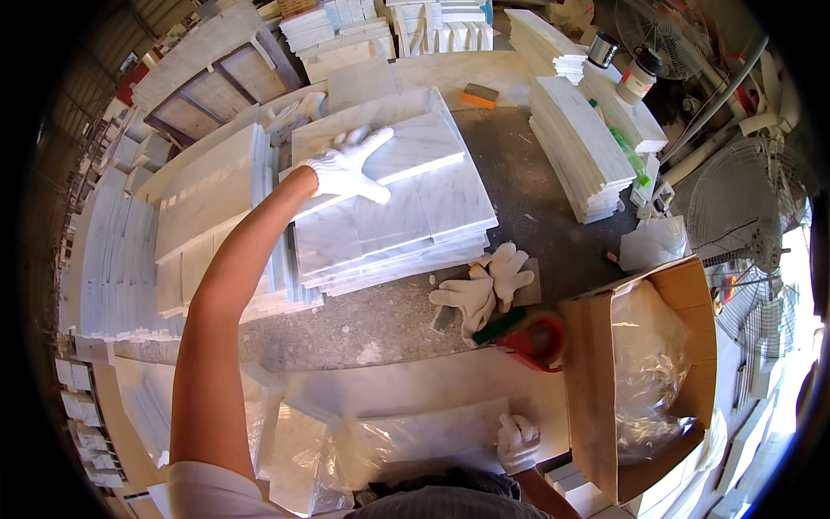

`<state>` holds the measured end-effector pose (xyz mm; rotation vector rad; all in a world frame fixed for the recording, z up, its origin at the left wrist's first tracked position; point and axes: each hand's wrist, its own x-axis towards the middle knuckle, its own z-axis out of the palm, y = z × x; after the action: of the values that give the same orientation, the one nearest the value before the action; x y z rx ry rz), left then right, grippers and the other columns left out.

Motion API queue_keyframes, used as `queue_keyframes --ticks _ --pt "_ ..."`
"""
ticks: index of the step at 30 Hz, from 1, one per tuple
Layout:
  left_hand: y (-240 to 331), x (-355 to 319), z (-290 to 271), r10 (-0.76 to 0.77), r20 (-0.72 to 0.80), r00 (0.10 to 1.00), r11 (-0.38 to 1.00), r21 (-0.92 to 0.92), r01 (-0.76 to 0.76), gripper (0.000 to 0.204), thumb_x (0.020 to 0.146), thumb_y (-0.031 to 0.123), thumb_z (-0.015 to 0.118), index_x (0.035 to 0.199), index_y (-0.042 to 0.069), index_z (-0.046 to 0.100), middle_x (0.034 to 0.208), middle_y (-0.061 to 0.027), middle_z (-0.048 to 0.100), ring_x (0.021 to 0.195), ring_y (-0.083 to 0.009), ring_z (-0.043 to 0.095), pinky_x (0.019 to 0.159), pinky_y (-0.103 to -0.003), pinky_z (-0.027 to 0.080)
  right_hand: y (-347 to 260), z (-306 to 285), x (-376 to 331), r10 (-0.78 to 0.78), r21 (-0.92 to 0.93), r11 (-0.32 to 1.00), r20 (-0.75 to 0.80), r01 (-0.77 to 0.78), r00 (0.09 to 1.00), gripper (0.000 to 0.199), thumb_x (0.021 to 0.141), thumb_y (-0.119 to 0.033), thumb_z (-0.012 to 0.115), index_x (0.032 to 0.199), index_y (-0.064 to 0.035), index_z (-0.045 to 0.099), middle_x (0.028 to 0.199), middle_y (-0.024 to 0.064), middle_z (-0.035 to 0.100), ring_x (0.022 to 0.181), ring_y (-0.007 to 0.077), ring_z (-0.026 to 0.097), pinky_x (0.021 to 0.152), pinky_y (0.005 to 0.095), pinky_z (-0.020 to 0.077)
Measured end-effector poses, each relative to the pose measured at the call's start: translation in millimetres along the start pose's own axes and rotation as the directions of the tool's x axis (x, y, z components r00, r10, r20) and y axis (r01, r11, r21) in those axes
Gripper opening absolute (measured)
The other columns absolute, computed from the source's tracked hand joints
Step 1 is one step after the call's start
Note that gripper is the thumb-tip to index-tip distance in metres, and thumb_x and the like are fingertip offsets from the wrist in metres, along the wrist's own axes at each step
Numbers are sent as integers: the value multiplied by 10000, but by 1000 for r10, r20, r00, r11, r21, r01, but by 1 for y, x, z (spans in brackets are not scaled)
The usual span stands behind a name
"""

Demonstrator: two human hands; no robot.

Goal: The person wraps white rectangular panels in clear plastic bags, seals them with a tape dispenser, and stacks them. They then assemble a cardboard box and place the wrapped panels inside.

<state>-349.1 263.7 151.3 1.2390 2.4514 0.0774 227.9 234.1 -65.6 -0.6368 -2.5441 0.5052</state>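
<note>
Left hand (350,164), gloved, fingers spread wide, lies flat on the top marble tile (393,154) of the stack at upper centre: a pick-up step. Right hand (517,443), fingers curled, pins a plastic-wrapped tile (415,441) at lower centre. Next, judging so, calls for gripping the tile's edge.

spare gloves (484,290), tape dispenser (532,339), cardboard box (605,389), perhaps fans (748,246)
</note>
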Motion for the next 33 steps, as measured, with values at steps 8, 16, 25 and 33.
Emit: queue_keyframes --ticks 8,16,25,33 --pt "21 -34 44 -74 -116 990 989 -133 58 1053 667 422 818 1565 251 296 1539 -200 373 1423 -394 341 1166 -426 305 -4 -6 -3 49 11 999 5 -49 999 387 839 -115 664 1224 -145 635 1058 109 619 856 334 623 739 449 505" --pt "68 -170 122 196 -194 961 968 -118 -221 999 657 452 825 1512 180 384 1397 -179 458 1296 -382 432 1083 -479 382 -1 -1 -2 63 36 997 -60 -61 996 405 836 -142 708 1234 -180 642 1030 80 642 841 322 636 725 449 532" --pt "148 -322 240 209 -75 975 968 -127 -217 1016 617 418 862 1498 185 413 1373 -224 445 1256 -418 431 1059 -527 386 3 -7 -15 64 114 993 -264 -35 962 388 770 -131 763 1147 -183 686 1016 45 645 821 276 644 723 393 537" --pt "164 -326 300 304 -36 952 948 106 -299 1013 600 515 822 1493 251 422 1388 -233 417 1262 -430 418 1044 -552 357 10 -12 -56 153 54 988 -200 -145 968 299 770 -123 770 1065 -147 730 1013 54 659 843 289 639 765 401 524"
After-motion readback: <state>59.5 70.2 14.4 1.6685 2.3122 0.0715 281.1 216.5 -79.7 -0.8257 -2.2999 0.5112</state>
